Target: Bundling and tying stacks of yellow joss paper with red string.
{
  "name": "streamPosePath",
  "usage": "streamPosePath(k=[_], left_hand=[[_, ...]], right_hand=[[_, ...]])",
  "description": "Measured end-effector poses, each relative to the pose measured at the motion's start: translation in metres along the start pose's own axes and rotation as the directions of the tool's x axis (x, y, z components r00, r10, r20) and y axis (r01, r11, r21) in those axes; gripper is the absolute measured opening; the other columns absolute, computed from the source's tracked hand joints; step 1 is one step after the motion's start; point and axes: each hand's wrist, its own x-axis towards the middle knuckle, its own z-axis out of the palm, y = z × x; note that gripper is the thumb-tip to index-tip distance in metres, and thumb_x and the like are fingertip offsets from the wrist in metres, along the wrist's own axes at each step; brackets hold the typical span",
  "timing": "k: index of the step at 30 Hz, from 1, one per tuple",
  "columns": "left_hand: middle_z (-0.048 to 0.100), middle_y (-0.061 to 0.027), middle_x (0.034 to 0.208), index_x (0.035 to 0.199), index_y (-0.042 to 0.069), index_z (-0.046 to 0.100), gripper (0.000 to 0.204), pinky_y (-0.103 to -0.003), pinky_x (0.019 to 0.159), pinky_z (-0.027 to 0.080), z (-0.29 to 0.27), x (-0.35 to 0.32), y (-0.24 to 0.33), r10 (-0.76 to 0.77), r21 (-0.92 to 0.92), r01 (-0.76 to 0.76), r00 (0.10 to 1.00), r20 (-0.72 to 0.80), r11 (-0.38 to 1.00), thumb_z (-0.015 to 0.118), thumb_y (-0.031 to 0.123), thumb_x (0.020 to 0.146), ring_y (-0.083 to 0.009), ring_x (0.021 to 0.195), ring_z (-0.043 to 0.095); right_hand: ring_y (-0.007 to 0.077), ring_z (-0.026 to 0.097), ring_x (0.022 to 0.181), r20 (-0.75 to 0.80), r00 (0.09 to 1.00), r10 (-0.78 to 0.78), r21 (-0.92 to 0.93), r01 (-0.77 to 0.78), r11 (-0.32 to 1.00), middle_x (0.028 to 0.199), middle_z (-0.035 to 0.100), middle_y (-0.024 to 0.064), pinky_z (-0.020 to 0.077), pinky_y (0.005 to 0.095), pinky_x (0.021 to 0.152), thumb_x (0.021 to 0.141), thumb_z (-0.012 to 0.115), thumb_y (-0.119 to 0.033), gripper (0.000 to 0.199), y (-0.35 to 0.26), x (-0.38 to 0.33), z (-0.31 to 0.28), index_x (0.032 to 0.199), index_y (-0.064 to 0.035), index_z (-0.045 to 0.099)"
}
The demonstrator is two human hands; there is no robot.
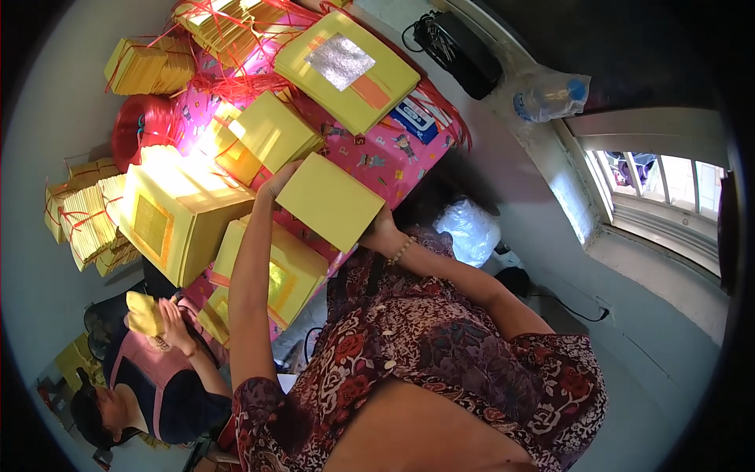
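Note:
A stack of plain yellow paper sheets [331,201] is held between my two hands, tilted, over the near edge of the table. My left hand [281,178] grips its left side, and the fingers are partly hidden by the paper. At the right corner my right hand [383,233], with a beaded bracelet at the wrist, closes on the same stack. Just beyond lies another yellow paper stack [271,132]. Farther off is a large yellow stack [377,67] topped with a silver square and an orange strip.
Pink patterned cloth [405,169] covers the table. A tall yellow stack [177,220] and tied bundles [94,216] crowd the left, near a red ribbon roll [140,130]. At lower left a co-worker [169,377] holds yellow paper. A bottle in plastic [550,101] lies by the window.

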Motion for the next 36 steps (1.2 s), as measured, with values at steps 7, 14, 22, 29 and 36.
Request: streamPosePath(k=[7,14,22,29,36], left_hand=[[0.062,-0.0015,0.103,0.116,0.004,0.057,0.037,-0.027,0.079,0.049,0.015,0.002,0.011,0.092,0.005,-0.092,0.995,-0.03,0.996,0.044,0.033,0.097,-0.0103,0.089,0.058],[0.062,-0.002,0.105,0.122,0.005,0.056,0.041,-0.027,0.08,0.048,0.001,0.009,-0.003,0.04,-0.076,-0.042,0.999,-0.024,0.996,0.047,0.035,0.095,-0.0114,0.092,0.057],[0.061,-0.0014,0.101,0.115,0.003,0.058,0.035,-0.027,0.074,0.05,0.01,0.002,-0.011,0.041,-0.112,-0.052,0.994,-0.104,0.992,0.046,0.03,0.096,-0.0093,0.087,0.057],[0.061,-0.0013,0.102,0.116,0.004,0.058,0.035,-0.026,0.073,0.05,0.001,0.007,-0.034,0.122,-0.128,-0.138,0.985,-0.123,0.982,0.045,0.03,0.096,-0.0094,0.087,0.058],[0.061,-0.0008,0.103,0.117,0.004,0.058,0.035,-0.026,0.079,0.048,0.017,-0.013,-0.023,0.319,0.031,-0.318,0.936,-0.146,0.948,0.043,0.028,0.096,-0.0087,0.09,0.057]], right_hand=[[0.028,0.048,0.121,-0.145,0.989,-0.039,-0.054,0.031,0.998,0.133,0.05,0.0091,0.0377,0.0438,0.103,0.09,0.023,-0.06,0.069,0.0,0.0,0.007,0.133,-0.0101,0.046],[0.0274,0.049,0.12,-0.081,0.997,-0.005,-0.062,0.0,0.998,0.131,0.051,0.0094,0.0387,0.0438,0.102,0.09,0.027,-0.057,0.066,-0.004,0.001,0.0,0.13,-0.0094,0.048],[0.0289,0.051,0.118,0.047,0.998,0.034,0.021,-0.035,0.999,0.129,0.053,0.01,0.0387,0.0449,0.102,0.091,0.034,-0.049,0.058,-0.008,0.004,-0.001,0.129,-0.009,0.05],[0.0288,0.05,0.119,0.054,0.994,0.097,0.01,-0.098,0.995,0.13,0.053,0.0094,0.0381,0.0454,0.103,0.091,0.038,-0.045,0.054,-0.009,-0.009,0.022,0.13,-0.0092,0.049],[0.0279,0.053,0.111,-0.266,0.96,0.09,-0.364,-0.187,0.912,0.122,0.057,0.007,0.0397,0.0471,0.096,0.09,0.041,-0.046,0.049,-0.035,-0.037,0.037,0.122,-0.0112,0.054]])
